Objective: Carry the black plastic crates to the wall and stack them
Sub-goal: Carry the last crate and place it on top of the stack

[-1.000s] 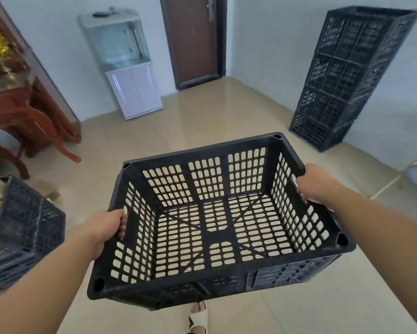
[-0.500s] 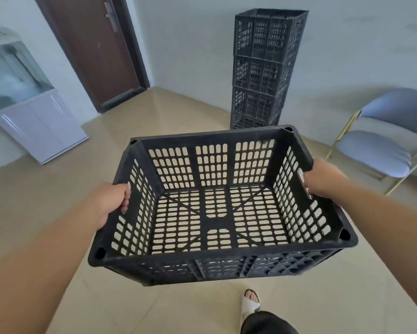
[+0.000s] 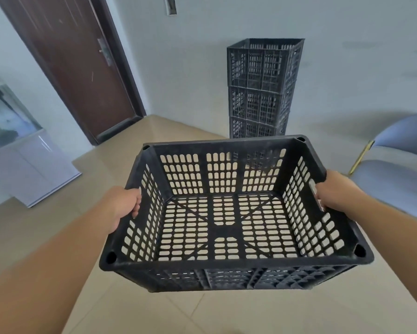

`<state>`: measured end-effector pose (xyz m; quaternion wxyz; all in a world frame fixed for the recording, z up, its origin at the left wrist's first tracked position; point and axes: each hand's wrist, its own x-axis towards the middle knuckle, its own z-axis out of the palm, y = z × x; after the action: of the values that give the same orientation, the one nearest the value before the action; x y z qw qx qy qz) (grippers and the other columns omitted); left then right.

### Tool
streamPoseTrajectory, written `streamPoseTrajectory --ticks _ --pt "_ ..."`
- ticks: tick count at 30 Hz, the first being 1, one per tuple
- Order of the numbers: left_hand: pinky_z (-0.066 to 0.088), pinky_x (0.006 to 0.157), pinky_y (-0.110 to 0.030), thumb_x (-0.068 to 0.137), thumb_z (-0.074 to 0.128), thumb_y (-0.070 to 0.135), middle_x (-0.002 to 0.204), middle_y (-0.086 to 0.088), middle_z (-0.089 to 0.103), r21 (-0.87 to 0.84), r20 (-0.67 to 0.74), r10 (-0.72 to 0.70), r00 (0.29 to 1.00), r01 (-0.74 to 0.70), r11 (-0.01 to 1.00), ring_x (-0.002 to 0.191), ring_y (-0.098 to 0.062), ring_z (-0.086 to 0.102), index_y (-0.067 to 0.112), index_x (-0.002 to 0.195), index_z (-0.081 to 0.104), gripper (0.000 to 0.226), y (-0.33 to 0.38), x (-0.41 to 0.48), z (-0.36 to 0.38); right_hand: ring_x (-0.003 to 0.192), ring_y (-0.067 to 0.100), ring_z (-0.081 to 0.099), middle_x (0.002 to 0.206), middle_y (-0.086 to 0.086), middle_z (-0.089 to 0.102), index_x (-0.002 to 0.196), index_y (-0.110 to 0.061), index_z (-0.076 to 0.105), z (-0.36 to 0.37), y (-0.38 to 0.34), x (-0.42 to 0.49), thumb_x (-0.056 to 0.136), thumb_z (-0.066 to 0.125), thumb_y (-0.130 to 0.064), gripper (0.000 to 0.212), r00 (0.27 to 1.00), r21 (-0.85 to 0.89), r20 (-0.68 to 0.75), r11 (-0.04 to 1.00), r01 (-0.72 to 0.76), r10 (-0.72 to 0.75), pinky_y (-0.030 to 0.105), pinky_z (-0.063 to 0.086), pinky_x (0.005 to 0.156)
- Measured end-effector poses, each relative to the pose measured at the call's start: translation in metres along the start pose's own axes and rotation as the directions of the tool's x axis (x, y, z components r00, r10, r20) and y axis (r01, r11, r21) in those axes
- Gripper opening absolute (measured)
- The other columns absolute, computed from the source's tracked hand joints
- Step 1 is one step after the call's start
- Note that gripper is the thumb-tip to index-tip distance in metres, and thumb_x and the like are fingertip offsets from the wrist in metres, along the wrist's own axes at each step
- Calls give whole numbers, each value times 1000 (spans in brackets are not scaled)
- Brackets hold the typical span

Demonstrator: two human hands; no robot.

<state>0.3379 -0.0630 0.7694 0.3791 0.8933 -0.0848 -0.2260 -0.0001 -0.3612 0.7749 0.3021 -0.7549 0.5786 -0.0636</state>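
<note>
Above the tiled floor (image 3: 135, 307), mid-room: a person holds one black crate (image 3: 229, 213) level, open side up. Left hand (image 3: 124, 204) is curled round its left rim, right hand (image 3: 332, 192) round the right (fingers hooked through the slots). Against the wall (image 3: 347, 56) ahead stands a crate stack (image 3: 262, 88); brown door (image 3: 74, 61) left, blue chair (image 3: 395, 174) right.
</note>
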Motion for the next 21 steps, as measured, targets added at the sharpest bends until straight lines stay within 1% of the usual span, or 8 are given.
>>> streamPoseTrajectory --ticks 5,8,10,12,13,15,18,21 --pt "44 62 -31 95 52 11 59 -12 53 54 -7 4 1000 -4 999 57 -24 50 6 62 54 33 36 66 6 75 29 61 89 15 64 114 -1 54 1 -42 62 95 50 -14 24 1000 -9 21 1000 -13 13 33 46 59" --pt "46 64 -32 94 52 9 59 -13 52 62 19 15 1000 -16 998 56 -25 50 6 61 53 33 57 114 6 73 29 62 85 14 65 109 -2 54 6 -71 98 95 50 -12 18 999 -5 29 1000 -17 17 31 45 55" --pt "48 68 -36 92 51 7 61 -14 51 39 66 33 997 -35 999 55 -26 48 6 60 51 32 73 149 6 76 32 65 85 16 67 106 2 56 10 -90 124 94 51 -10 17 999 0 26 1000 -19 19 36 52 60" --pt "48 67 -36 91 51 6 62 -15 51 20 98 48 994 -51 999 55 -26 47 6 59 50 32 91 187 6 79 37 68 85 20 71 102 2 57 13 -111 150 92 52 -7 14 999 9 23 999 -32 32 48 59 73" --pt "48 67 -36 91 51 6 63 -14 52 14 113 56 992 -58 998 56 -26 47 6 59 50 32 101 208 5 79 39 70 83 21 72 99 1 57 15 -122 164 92 52 -6 11 999 26 22 999 -41 40 52 60 77" --pt "48 67 -38 92 52 7 63 -13 52 7 151 74 986 -76 997 57 -26 48 7 59 50 33 121 251 4 79 43 72 80 23 74 97 0 57 17 -143 187 93 51 -7 10 998 69 8 995 -69 69 56 60 79" --pt "47 66 -35 92 51 9 62 -13 53 34 195 99 976 -107 994 57 -24 49 8 61 51 31 156 308 3 71 39 71 81 23 74 98 -2 57 20 -174 217 95 53 -9 9 992 118 -20 986 -121 124 56 61 77" --pt "45 64 -34 96 48 12 61 -11 52 34 248 142 958 -156 987 57 -23 48 8 63 51 33 194 361 7 64 30 65 82 21 72 98 -3 56 22 -198 242 97 52 -10 8 984 160 -50 974 -163 173 48 61 74"
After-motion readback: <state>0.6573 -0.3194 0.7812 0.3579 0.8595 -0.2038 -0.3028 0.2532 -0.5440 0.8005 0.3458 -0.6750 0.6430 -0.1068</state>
